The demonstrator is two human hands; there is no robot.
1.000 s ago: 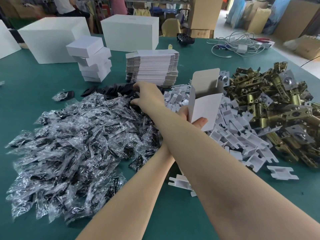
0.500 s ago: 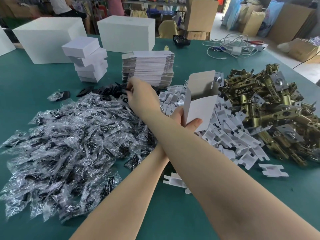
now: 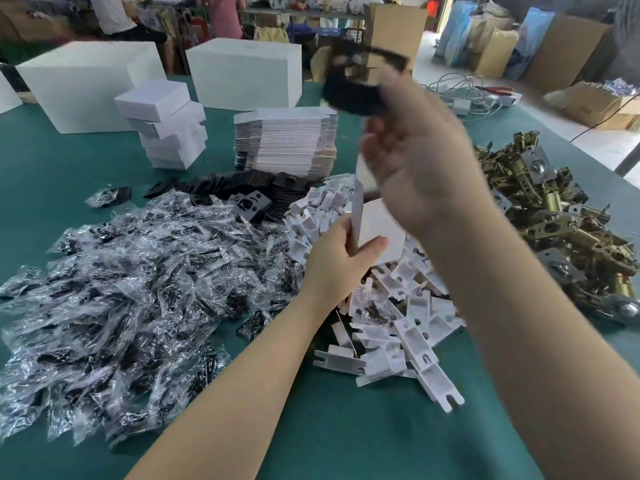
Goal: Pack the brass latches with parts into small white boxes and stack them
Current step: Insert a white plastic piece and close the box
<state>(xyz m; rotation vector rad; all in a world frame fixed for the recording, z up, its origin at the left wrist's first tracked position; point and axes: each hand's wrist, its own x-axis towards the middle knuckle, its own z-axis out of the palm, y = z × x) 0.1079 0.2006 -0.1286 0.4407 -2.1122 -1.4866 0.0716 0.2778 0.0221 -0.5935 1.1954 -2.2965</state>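
Thin white card is all the small box (image 3: 375,225) is made of, so it is likely crushing easily; the left hand (image 3: 341,258) is pinching its lower edge between thumb and fingers, over the white plastic inserts (image 3: 391,313). Above its open top, the right hand (image 3: 420,157) is holding a blurred black part (image 3: 356,90) in its fingertips, probably light and stiff.

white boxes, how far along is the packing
Done: a short stack of closed white boxes. In hand: the left hand holds an open box while the right hand carries blurred black plates. Left: big piles of brass latches, bagged parts and flat cartons.
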